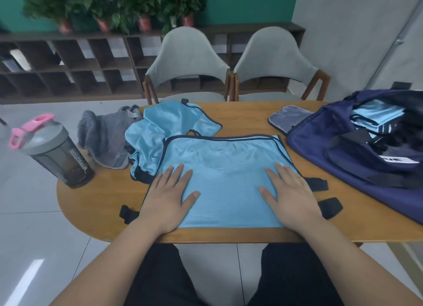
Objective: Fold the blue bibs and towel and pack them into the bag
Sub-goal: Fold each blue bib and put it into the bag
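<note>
A light blue bib (226,168) with dark trim and black straps lies spread flat on the wooden table (96,205) in front of me. My left hand (170,197) presses flat on its left part, fingers straight. My right hand (290,194) lies flat on its right part. Behind it, a second blue bib (167,122) sits crumpled. A grey towel (107,134) is bunched up to the left of that. At the right stands an open navy bag (338,145) with folded blue bibs (375,117) inside.
A dark shaker bottle (59,154) with a pink-and-grey lid stands at the table's left end. A small grey pouch (287,118) lies by the bag. Two grey chairs (187,61) stand behind the table, with shelving and potted plants beyond.
</note>
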Demonstrator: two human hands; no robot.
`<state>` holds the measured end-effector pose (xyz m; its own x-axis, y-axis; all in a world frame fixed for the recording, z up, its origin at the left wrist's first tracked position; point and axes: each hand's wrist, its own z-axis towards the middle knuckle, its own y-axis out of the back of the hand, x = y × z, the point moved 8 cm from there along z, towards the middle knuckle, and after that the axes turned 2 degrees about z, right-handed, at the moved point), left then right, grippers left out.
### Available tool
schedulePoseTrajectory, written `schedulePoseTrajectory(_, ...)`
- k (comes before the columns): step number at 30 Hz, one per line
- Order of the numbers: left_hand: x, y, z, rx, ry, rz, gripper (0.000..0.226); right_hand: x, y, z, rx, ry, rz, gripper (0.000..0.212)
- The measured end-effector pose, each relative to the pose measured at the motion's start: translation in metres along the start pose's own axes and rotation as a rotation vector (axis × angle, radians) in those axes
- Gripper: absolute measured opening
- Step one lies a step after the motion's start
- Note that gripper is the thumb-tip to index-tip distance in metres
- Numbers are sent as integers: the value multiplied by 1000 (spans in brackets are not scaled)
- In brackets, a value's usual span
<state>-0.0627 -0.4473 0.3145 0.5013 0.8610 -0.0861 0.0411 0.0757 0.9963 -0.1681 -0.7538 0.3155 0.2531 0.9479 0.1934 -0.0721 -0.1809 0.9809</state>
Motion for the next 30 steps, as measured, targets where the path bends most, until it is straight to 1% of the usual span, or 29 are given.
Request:
schedulePoseTrajectory(2, 1, 0, -2, -6, -25, -8, 78, 1, 1, -6, 10, -11, -7, 83)
schedulePoseTrajectory(7, 8, 4, -4, -13, -86, -81, 83, 9, -5, -25, 18, -55, 46, 74)
schedulePoseTrajectory(10, 9, 9, -5, -25, -122, -116, 85, 9, 1, -25, 15, -43, 132, 70)
schedulePoseTrajectory(13, -4, 17, 2, -45, -137, -117, 86, 8, 17, -15, -26, -7, 171, 64)
schedulePoseTrajectory(15, -27, 23, 9, -74, -157, -177, 86, 5, 28, -1, -61, 11, 193, 58)
schedulePoseTrajectory(17, -66, 28, 13, -118, -219, -264, 79, -2, 37, 20, -92, 22, 226, 52)
schedulePoseTrajectory(21, -165, 22, 5, -98, -445, -382, 49, -17, 48, 61, -71, 99, 267, 50)
schedulePoseTrajectory(23, -206, 15, -3, -93, -558, -381, 39, -25, 49, 74, -23, 164, 201, 52)
schedulePoseTrajectory(26, -240, 2, -8, -82, -658, -357, 35, -40, 46, 84, 42, 212, 63, 50)
schedulePoseTrajectory(30, -252, 2, -8, -152, -662, -266, 40, -57, 48, 89, 22, 206, 16, 52)
